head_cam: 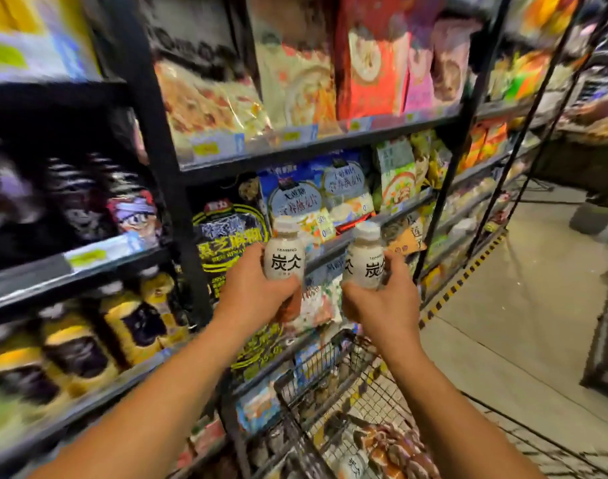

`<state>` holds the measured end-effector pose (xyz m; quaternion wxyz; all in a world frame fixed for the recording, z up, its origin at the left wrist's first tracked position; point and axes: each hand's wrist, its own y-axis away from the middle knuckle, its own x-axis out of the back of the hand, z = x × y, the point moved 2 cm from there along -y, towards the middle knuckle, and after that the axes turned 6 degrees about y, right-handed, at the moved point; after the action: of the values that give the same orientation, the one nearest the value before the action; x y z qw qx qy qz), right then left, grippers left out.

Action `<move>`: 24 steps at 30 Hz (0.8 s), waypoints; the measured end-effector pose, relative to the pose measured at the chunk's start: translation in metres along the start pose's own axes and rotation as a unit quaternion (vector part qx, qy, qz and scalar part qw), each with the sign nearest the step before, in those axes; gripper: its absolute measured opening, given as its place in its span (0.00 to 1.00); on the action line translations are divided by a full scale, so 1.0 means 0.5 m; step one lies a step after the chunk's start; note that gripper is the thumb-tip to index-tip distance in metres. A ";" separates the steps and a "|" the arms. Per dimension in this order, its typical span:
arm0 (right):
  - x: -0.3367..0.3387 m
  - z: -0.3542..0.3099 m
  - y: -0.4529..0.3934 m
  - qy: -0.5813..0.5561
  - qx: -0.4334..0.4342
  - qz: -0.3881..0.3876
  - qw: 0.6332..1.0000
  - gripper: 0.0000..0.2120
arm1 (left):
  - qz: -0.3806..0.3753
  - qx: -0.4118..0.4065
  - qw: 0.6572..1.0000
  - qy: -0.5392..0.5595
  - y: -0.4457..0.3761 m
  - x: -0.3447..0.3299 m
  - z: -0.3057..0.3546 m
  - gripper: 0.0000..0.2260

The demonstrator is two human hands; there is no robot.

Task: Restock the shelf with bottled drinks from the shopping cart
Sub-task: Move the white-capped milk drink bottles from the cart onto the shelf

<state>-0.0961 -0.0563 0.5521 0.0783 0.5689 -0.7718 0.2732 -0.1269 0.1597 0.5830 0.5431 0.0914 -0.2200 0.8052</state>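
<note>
Mid-restock: left hand [257, 292] and right hand [382, 302] fingers each wrap a white bottle [284, 254], unshelved; more remain in cart [333, 402].

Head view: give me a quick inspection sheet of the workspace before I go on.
Surface: black shelf packed with snack bags.
Job's things: left bottle and right bottle, both upright and capped; another bottle lies in the wire cart.
Clutter: packaged goods in the cart.
Grippers: left hand grips the left bottle; right hand grips the right bottle.
Cables: nothing seen.
Surroundings: aisle floor with striped edging.
</note>
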 end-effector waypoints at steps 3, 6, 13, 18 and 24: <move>-0.018 -0.111 0.026 -0.023 0.054 -0.005 0.998 0.28 | 0.039 -0.020 0.999 -0.011 0.023 0.116 0.043 0.19; -0.048 -0.210 0.081 -0.048 0.095 -0.021 0.994 0.28 | 0.066 -0.032 0.997 -0.007 0.068 0.227 0.061 0.18; -0.161 -0.402 0.255 -0.089 0.141 -0.085 0.982 0.27 | 0.143 -0.031 0.989 -0.040 0.206 0.496 0.057 0.19; -0.246 -0.521 0.368 -0.109 0.167 -0.127 0.972 0.28 | 0.216 -0.009 0.974 -0.073 0.290 0.685 0.035 0.22; -0.341 -0.639 0.468 -0.136 0.188 -0.179 0.956 0.26 | 0.283 0.023 0.953 -0.108 0.359 0.852 -0.007 0.22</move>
<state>-0.3139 0.2968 0.6685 -0.0882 0.7336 -0.5957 0.3149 -0.4586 0.4603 0.6985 0.2639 0.1247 -0.2757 0.9159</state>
